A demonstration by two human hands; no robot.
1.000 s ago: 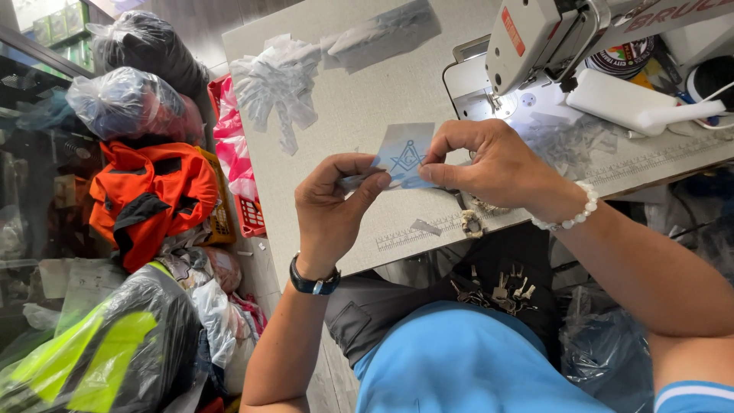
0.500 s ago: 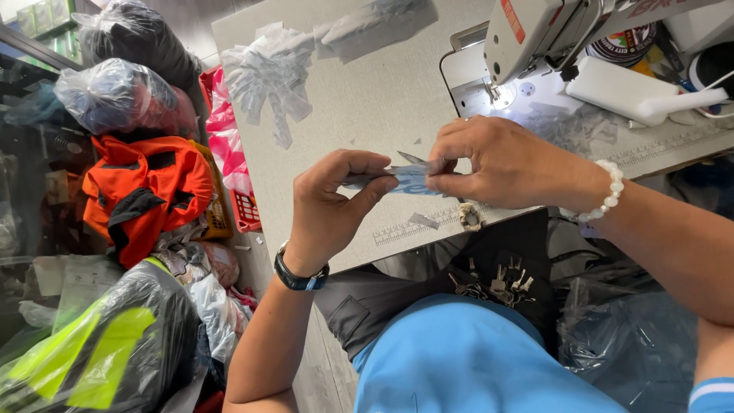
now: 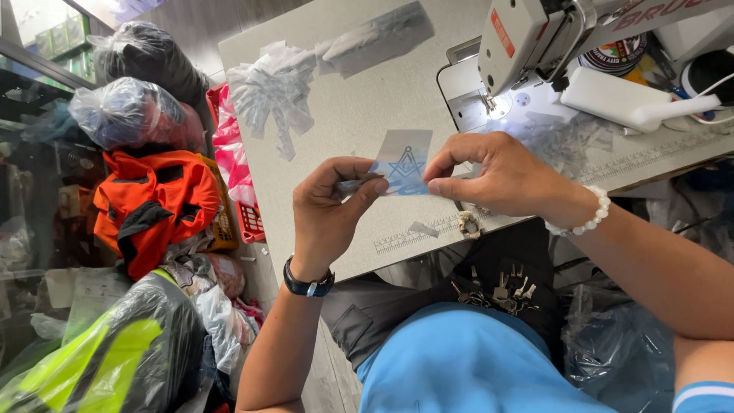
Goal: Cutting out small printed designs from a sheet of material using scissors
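Both hands point(image 3: 329, 210) point(image 3: 497, 172) pinch the blue patch point(image 3: 403, 162); now turned flat, emblem showing.

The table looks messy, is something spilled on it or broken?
Nothing looks broken. Clear plastic scraps lie in a loose heap on the grey sewing table, more by the sewing machine. The left hand and right hand hold a small blue patch flat.
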